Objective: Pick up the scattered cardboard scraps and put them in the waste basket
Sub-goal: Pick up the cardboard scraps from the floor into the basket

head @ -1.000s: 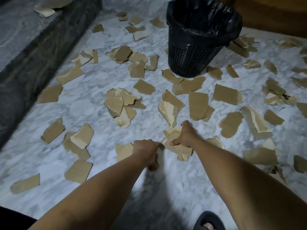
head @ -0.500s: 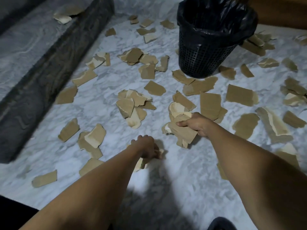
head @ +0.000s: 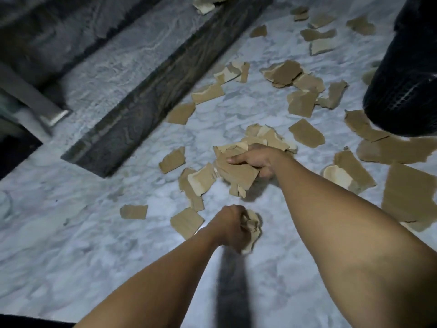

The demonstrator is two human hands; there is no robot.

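Your right hand (head: 254, 160) is closed around a thick bundle of cardboard scraps (head: 236, 172), and your left hand (head: 233, 229) is clenched on a smaller crumpled wad (head: 253, 227) (its edges poke out past your knuckles). No writing can be read on any piece. The black mesh waste basket (head: 402, 91) stands ahead and to the right of your right hand, its inside out of view. Loose scraps (head: 306, 136) lie across the marble floor (head: 94, 233) all around both hands, several just left of your right hand, near a dark stone step (head: 146, 107).
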